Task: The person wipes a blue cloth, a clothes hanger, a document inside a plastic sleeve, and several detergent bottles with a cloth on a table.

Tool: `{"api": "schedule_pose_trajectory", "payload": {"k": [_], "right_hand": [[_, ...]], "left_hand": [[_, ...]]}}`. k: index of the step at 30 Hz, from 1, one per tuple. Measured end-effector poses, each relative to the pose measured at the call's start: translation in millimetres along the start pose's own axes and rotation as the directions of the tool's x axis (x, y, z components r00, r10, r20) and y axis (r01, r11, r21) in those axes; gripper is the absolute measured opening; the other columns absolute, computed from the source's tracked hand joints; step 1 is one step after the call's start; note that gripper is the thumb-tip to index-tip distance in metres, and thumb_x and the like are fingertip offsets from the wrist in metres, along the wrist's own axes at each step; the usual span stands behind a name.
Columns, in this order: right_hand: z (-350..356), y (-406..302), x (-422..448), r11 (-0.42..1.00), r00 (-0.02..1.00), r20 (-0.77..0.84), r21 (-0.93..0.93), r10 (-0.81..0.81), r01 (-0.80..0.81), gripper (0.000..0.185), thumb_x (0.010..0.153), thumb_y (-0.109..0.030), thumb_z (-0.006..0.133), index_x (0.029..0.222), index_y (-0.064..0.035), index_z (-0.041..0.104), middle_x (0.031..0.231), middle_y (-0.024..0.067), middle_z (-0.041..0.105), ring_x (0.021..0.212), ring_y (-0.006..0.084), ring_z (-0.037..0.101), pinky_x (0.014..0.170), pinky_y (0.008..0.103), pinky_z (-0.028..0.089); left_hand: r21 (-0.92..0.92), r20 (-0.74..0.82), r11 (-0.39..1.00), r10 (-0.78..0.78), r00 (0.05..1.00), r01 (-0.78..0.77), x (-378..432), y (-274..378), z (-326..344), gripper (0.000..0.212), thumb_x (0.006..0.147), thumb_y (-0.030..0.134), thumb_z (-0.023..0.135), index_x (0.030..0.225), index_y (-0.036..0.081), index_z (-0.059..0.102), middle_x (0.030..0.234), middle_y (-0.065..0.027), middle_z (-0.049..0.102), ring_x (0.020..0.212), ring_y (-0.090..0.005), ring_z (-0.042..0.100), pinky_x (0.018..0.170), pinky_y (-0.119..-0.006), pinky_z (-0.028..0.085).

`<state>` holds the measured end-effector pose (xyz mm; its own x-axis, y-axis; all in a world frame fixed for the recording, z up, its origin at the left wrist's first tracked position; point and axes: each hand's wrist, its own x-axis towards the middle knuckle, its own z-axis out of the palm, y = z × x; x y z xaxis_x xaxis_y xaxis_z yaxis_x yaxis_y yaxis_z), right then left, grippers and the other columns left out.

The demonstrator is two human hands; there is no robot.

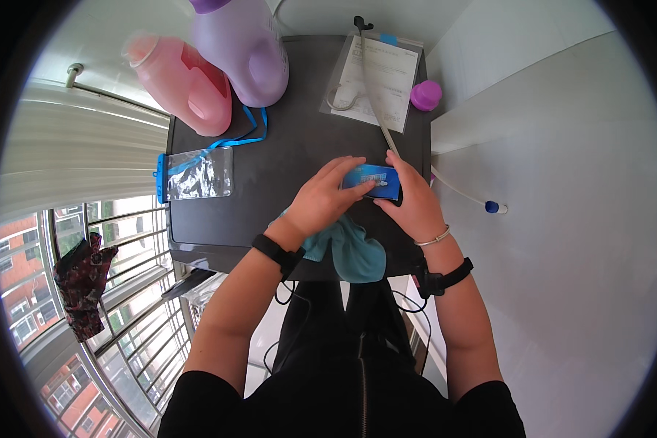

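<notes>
Between both hands I hold a small blue box (382, 178) with printed writing on its face, above the dark grey table-like top (284, 159). My left hand (328, 189) grips its left end, the thumb lying across the printed face. Around the right end, the fingers and thumb of my right hand (419, 197) close on it. Beneath my left wrist, a teal cloth (356, 252) lies bunched and hangs over the front edge. A pale hose (382, 126) runs down to just behind my right hand.
Two detergent bottles, pink (191, 90) and purple (246, 52), stand at the back left. A clear waterproof pouch (200, 172) with a blue strap lies left. Bagged printed paper (380, 76) and a purple cap (426, 96) sit at the back right. A white wall (553, 230) borders the right.
</notes>
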<state>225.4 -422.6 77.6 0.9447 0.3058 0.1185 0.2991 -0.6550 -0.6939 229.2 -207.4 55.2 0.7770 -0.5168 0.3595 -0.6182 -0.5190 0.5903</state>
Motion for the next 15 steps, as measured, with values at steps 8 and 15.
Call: {"api": "schedule_pose_trajectory", "payload": {"k": [8,15], "right_hand": [[21,-33,64,0.984,0.969,-0.175,-0.009,0.175,-0.180,0.059,0.071,-0.025,0.080,0.116,0.0002,0.053,0.111,0.0195,0.059,0.106,0.0374,0.059,0.090,0.0407,0.049],[73,-53,200,0.866,0.823,-0.273,0.208,0.499,-0.455,0.074,0.070,-0.034,0.079,0.117,0.0124,0.045,0.107,0.0297,0.063,0.101,0.0401,0.064,0.088,0.0401,0.051]], "left_hand": [[0.058,-0.425,0.956,-0.236,0.874,0.286,15,-3,-46,0.047,0.081,-0.003,0.066,0.125,0.013,0.063,0.143,-0.0172,0.045,0.114,-0.0355,0.058,0.086,-0.036,0.053],[0.012,-0.344,0.915,-0.376,0.860,0.404,-23,-13,-47,0.041,0.085,-0.002,0.062,0.124,0.009,0.062,0.146,-0.0193,0.040,0.106,-0.0347,0.061,0.084,-0.038,0.053]]}}
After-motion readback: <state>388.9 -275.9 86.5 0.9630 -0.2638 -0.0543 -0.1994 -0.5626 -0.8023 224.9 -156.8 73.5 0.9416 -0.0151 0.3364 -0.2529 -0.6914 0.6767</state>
